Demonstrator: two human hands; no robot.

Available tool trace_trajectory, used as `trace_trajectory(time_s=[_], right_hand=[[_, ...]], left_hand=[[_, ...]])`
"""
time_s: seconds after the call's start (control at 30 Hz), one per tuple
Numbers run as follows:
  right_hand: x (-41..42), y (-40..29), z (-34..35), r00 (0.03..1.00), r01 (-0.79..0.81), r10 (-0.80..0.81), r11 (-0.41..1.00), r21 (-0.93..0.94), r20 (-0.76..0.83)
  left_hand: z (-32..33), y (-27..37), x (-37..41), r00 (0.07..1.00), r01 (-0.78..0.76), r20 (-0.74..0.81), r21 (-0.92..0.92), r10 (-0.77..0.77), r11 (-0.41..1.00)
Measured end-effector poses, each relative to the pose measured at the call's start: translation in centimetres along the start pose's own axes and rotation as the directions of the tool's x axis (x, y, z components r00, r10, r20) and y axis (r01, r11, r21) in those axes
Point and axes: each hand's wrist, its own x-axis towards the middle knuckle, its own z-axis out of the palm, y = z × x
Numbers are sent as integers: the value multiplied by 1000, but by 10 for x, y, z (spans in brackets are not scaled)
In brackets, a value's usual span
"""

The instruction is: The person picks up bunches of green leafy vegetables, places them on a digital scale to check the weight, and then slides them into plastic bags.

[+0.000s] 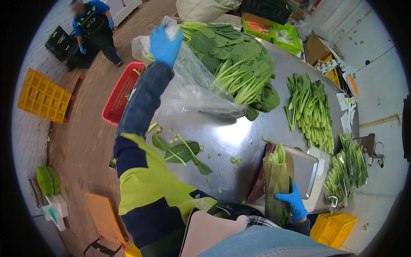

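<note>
My left hand (164,46), in a blue glove, reaches to the far left of the steel table (231,138). Its thumb and fingers are spread at the edge of a large clear plastic bag (192,93). Out of that bag spills a heap of leafy greens (237,54), stalks and broad leaves together. Close to my body, my gloved right hand (292,200) grips a clear packet of greens (273,180), held stalks up. Behind this packet is a weighing scale with a metal pan (303,165). Loose leaves (181,151) and cut stalk ends lie on the tabletop.
Trimmed greens (310,112) lie in a pile at the right, with bagged greens (346,167) nearer me. A red basket (118,96) stands beyond the left edge. Green crates (285,38) sit at the back. Another person (93,29) stands at far left near yellow crates (43,96).
</note>
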Motion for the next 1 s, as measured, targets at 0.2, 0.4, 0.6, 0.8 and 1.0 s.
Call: trace_trajectory(time_s=[0.2,0.4,0.6,0.8,1.0], right_hand=[[14,-22,31,998,23,-24,1000,-10,-55],[30,-41,54,992,-68,69,998,6,-106],[55,-42,54,996,-85,86,996,-35,16],[74,-43,70,990,-98,106,991,-87,95],[63,-37,59,978,-104,114,992,-65,174]], left_hand=[[110,-131,83,798,155,390,604,-459,782],[76,-307,65,752,492,19,649,-658,581],[-131,-442,-110,783,403,-44,796,-621,452],[-253,-295,-352,812,-136,490,686,-316,715],[-306,-40,-503,-96,373,949,313,-299,873]])
